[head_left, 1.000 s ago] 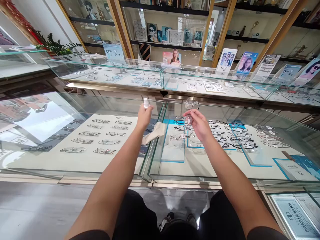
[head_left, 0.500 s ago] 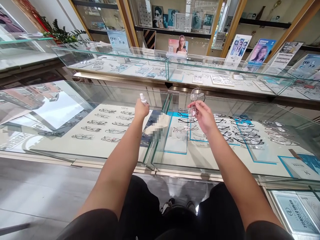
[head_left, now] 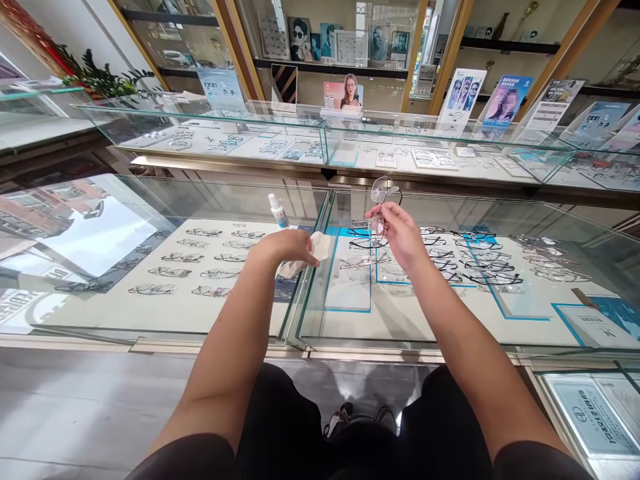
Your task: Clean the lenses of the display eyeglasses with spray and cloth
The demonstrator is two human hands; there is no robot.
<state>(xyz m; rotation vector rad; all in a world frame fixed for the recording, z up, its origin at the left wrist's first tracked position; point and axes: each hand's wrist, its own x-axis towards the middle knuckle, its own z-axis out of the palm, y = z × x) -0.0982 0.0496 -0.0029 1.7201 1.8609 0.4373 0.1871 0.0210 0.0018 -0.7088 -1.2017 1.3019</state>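
Note:
My right hand (head_left: pixel 400 233) is closed in a pinch on a pair of thin-framed eyeglasses (head_left: pixel 386 191), held upright above the glass counter. One lens rises over the fingertips; the other is partly behind them. My left hand (head_left: pixel 284 248) is over the counter at a beige cloth (head_left: pixel 321 247), its thumb and fingers apart. The cloth lies by the seam between two glass cases, partly covered by that hand. Just beyond the left hand, a small white spray bottle (head_left: pixel 278 212) stands upright on the glass.
Beneath the glass top (head_left: pixel 260 320), rows of eyeglasses (head_left: pixel 170 272) lie on display. A second glass case (head_left: pixel 300 143) runs behind, bearing upright advertising cards (head_left: pixel 463 97). A framed notice (head_left: pixel 583 417) is at the lower right.
My left hand has let go of the spray bottle, now standing on the counter, and moved nearer to the cloth. My right hand still holds the eyeglasses. The view has shifted slightly.

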